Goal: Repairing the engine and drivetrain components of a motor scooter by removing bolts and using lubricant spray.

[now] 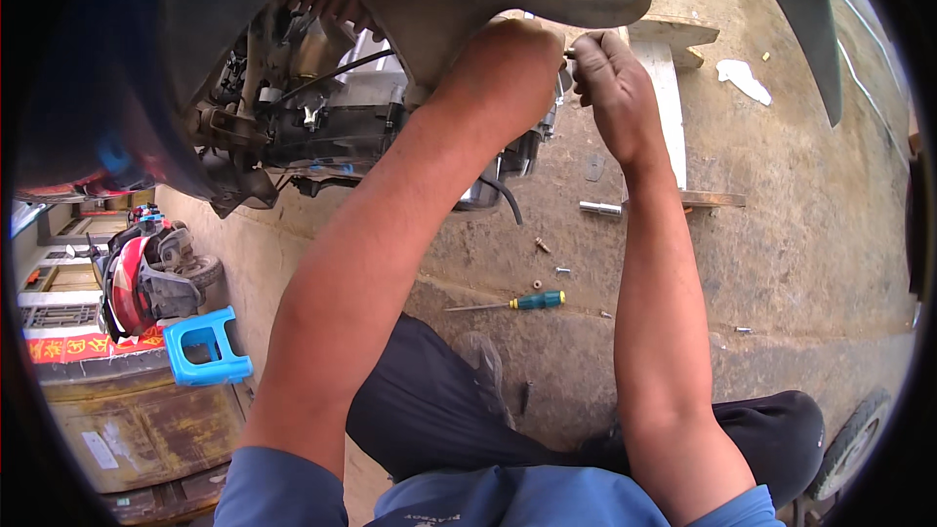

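Dark bodywork (420, 0) over an exposed engine (337, 135)
At its right end, the left hand (517, 57) hides its grip: cannot tell; the right hand (623, 90) pinches a small dark piece (570, 54). Light, steady pressure should prevent slips.

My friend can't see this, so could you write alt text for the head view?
A person's bare left hand and right hand are close together beside a vehicle's exposed engine. On the stained floor lie a green-handled screwdriver and small metal parts.
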